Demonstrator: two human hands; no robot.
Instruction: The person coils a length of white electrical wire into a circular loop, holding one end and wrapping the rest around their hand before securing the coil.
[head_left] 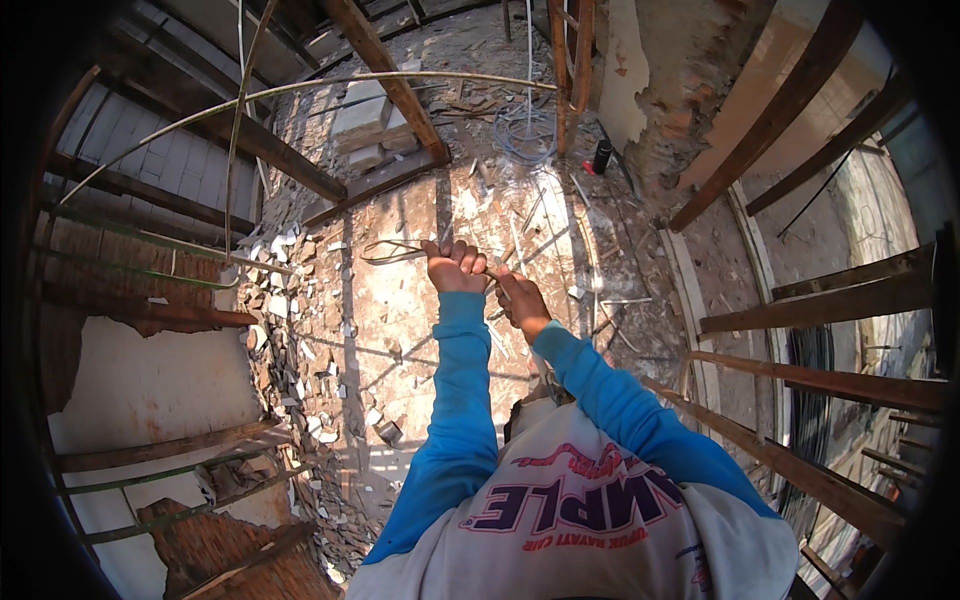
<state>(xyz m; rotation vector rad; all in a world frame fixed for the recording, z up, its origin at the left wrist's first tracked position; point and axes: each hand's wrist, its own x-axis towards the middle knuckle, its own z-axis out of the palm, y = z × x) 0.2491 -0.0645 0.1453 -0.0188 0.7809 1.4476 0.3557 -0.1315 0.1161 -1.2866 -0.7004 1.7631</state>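
Observation:
Both my arms, in blue sleeves, reach forward over the debris-strewn floor. My left hand (457,266) is closed around a thin, tan, looped strand (400,257), which could be cord or wire. Its narrow loop sticks out to the left of the fist. Close by on the right, my right hand (520,301) is also closed, its fingers and thumb pinching the strand where it runs between the two hands. What lies inside the right fingers is mostly hidden.
Broken tile rubble (283,300) lines the left wall. Wooden beams (395,85) slant at the upper left and across the right. White blocks (362,122), coiled cable (525,135) and a black-and-red object (600,158) lie farther off. A thin bent rod (330,80) arches overhead.

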